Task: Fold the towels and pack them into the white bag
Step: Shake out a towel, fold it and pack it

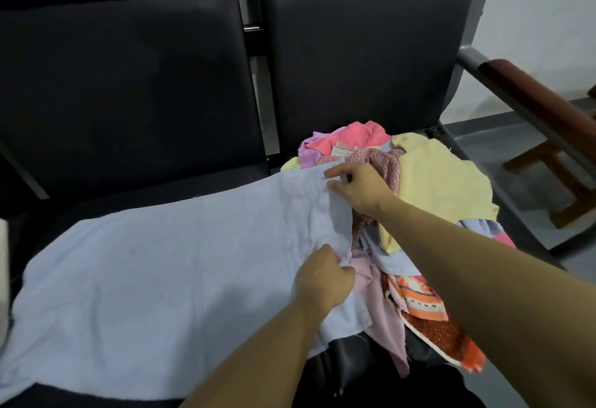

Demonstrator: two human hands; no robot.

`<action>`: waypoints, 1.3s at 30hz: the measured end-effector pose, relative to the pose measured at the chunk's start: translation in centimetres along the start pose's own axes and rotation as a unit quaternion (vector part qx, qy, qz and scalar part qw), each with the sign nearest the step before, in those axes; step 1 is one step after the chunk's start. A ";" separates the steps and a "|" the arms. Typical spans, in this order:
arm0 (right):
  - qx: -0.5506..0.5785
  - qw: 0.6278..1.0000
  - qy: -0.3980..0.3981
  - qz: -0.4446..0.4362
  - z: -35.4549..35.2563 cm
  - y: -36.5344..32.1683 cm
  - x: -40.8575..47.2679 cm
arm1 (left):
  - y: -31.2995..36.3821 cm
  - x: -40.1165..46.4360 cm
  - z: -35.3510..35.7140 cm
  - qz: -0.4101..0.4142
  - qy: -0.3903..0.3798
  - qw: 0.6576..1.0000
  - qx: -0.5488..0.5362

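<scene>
**Two hands hold the edge of a light blue towel**

Head view: A big light blue towel [161, 272] lies spread flat over the black seats [135, 91]. It fills the picture from 7 o'clock to the middle. The right hand [358, 186] pinches the towel's far right corner, just right of the middle. The left hand [322, 275] grips the same right edge lower down, toward 5 o'clock. A pile of mixed towels [387, 162] sits at 3 o'clock, touching the blue towel. A yellow towel [445, 181] lies on top of it. A pink one [358, 136] sits behind. An orange patterned one [429, 307] hangs at 4 o'clock. A wooden armrest [541, 101] is at 2 o'clock.
</scene>
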State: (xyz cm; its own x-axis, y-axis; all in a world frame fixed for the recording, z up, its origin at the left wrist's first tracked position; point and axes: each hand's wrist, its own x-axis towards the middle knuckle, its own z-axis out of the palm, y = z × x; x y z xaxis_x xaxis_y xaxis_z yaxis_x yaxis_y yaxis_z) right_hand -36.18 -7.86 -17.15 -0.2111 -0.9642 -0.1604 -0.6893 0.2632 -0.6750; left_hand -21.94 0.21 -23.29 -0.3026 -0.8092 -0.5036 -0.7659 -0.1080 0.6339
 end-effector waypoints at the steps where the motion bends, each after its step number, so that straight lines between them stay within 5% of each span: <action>1: 0.009 1.000 0.010 -0.010 0.0 -0.5 -0.2 | -0.3 -0.1 -0.1 0.005 0.001 1.000 -0.027; 11: -0.028 0.999 0.016 -0.007 -1.3 -2.8 -1.2 | -1.4 -2.2 -3.0 -0.011 0.017 0.952 -0.307; 25: -0.075 0.995 0.012 0.057 -3.6 -2.8 -2.7 | -2.9 -4.6 -4.6 0.006 -0.102 0.966 -0.238; 39: -0.072 0.990 0.052 0.109 -9.2 -0.8 -5.0 | 2.4 -7.5 -3.6 0.089 -0.086 0.940 -0.319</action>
State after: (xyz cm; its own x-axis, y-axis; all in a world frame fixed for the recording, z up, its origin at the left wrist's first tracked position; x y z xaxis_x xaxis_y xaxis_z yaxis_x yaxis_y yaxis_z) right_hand -40.95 -2.95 -9.15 -0.4312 -0.8775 -0.2100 -0.7097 0.4736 -0.5216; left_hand -19.48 3.96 -15.87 -0.5226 -0.7482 -0.4088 -0.2147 -0.3486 0.9124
